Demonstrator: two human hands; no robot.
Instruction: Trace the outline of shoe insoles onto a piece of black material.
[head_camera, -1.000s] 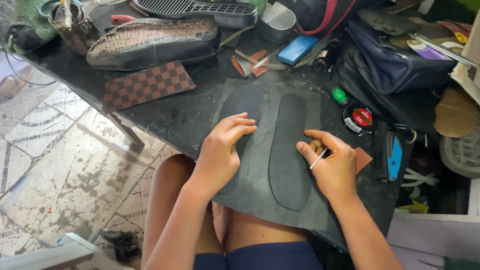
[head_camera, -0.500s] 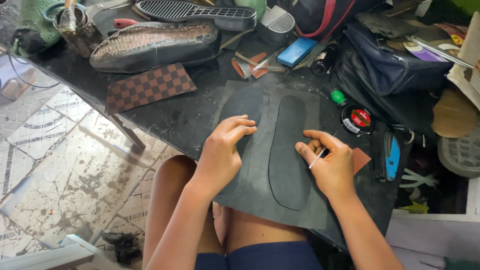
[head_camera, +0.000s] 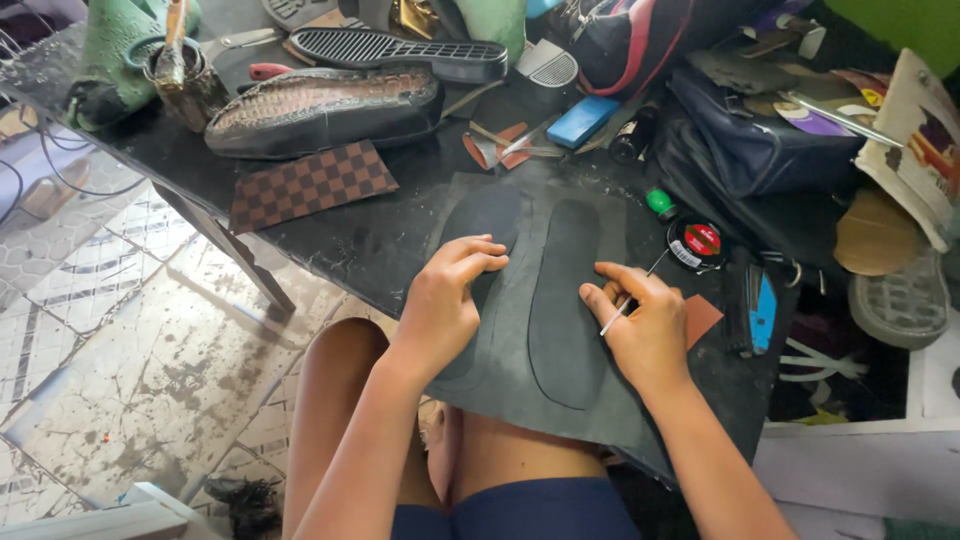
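Sole cutout (head_camera: 563, 300) runs lengthwise, straight away from the person.
Left hand (head_camera: 445, 300) lies flat, unclenched, on the rubber sheet (head_camera: 520, 340); right hand (head_camera: 645, 325) pinches a thin white stick (head_camera: 622, 308).

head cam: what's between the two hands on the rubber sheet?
Head view: an insole-shaped cutout lies on the dark rubber sheet between left hand and right hand.

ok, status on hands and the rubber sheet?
Left hand flat on black rubber sheet. Right hand pinching thin white marker beside sole outline. Polish tin near, apart.
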